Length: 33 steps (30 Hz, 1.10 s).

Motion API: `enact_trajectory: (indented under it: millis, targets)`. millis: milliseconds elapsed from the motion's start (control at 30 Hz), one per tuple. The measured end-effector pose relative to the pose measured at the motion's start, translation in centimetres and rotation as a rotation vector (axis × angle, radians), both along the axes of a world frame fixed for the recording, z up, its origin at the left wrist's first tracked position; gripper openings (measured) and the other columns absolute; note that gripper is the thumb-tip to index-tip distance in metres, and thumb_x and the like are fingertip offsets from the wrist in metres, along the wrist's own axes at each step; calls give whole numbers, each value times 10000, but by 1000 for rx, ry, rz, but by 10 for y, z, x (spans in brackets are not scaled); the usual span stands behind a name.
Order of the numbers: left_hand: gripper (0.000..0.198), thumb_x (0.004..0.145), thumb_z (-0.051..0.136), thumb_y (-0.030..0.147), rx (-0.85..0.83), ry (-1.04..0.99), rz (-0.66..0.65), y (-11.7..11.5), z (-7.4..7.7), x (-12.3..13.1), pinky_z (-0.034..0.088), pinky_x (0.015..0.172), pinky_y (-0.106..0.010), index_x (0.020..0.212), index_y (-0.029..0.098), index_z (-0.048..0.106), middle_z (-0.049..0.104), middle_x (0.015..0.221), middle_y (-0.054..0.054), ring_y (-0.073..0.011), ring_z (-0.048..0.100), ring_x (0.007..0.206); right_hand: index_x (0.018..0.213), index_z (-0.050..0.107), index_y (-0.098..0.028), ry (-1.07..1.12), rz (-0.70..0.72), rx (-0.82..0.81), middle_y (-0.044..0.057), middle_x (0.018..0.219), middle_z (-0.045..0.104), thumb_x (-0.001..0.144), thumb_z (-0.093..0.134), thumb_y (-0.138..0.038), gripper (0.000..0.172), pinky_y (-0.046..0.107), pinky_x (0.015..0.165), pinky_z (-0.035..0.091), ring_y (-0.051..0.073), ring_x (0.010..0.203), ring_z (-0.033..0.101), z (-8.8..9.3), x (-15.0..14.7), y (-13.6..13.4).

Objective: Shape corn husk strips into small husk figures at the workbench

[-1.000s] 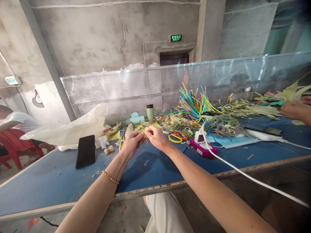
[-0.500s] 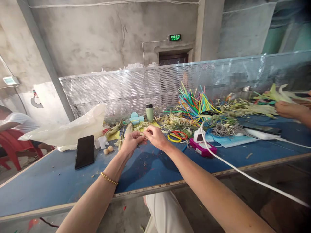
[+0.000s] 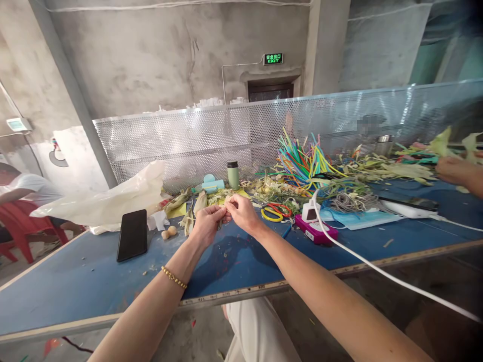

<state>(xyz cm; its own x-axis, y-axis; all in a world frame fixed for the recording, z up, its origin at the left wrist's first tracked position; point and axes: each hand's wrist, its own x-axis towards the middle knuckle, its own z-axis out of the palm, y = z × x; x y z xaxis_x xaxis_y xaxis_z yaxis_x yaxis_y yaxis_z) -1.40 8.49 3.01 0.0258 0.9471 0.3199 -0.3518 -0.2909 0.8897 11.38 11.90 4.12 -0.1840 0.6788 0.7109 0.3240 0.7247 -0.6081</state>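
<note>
My left hand [image 3: 209,221] and my right hand [image 3: 243,215] meet above the blue table [image 3: 158,281], fingertips pinched together. What they pinch is small, pale and mostly covered by the fingers, so I cannot make out its kind. Just beyond my left hand lie dried husks [image 3: 201,202]. Two small round tan pieces [image 3: 168,233] rest to its left. On the far side of my right hand are scissors with yellow [image 3: 271,215] and orange-red handles.
A black phone [image 3: 132,235] and a plastic bag [image 3: 109,201] lie left. Behind stand a green bottle [image 3: 233,177] and colourful stems [image 3: 305,161]. Right are a magenta power block [image 3: 315,229] with a white cable [image 3: 362,259], and another person's hand [image 3: 458,173]. A perforated metal screen [image 3: 181,146] runs behind.
My hands stay pinched together in nearly the same place; my left wrist has shifted slightly right. At the far right, the other person's hand has moved a little to the right.
</note>
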Motion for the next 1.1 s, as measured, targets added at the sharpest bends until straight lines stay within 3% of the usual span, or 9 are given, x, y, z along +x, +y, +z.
enact_trajectory:
  millis: [267, 433, 767, 967, 1100]
  targets:
    - [282, 570, 843, 321, -11, 11, 115, 2, 2, -5, 435, 569, -244, 647, 121, 658, 664, 617, -57, -118, 587, 545, 722, 606, -163, 47, 90, -51, 15, 655, 625, 877, 531, -331, 240, 240, 574, 386, 134, 613, 543, 4, 2, 0]
    - [288, 570, 837, 333, -12, 11, 173, 2, 3, -7, 400, 547, -225, 655, 118, 663, 662, 618, -57, -105, 572, 541, 696, 643, -148, -60, 75, -41, 18, 655, 657, 798, 619, -232, 135, 232, 578, 388, 127, 599, 552, 6, 6, 1]
    - [255, 579, 821, 317, 5, 76, 186, -4, 4, -5, 364, 537, -253, 660, 119, 683, 625, 585, -56, -128, 536, 540, 650, 596, -157, -241, 2, 64, 11, 623, 622, 813, 584, -112, 170, 234, 569, 340, 114, 571, 502, 8, 10, -1]
    - [245, 589, 803, 325, 31, 127, 168, -3, 4, -6, 353, 541, -255, 651, 123, 680, 617, 572, -46, -119, 511, 520, 711, 648, -143, -146, 93, 25, 23, 683, 668, 820, 621, -205, 129, 227, 592, 388, 124, 619, 557, 12, 13, -2]
    - [251, 570, 801, 330, 11, 130, 121, -3, 4, -4, 362, 546, -252, 643, 123, 678, 622, 583, -45, -125, 534, 535, 748, 665, -139, -61, 187, 14, 27, 720, 698, 802, 612, -178, 85, 222, 605, 427, 126, 634, 591, 13, 12, -2]
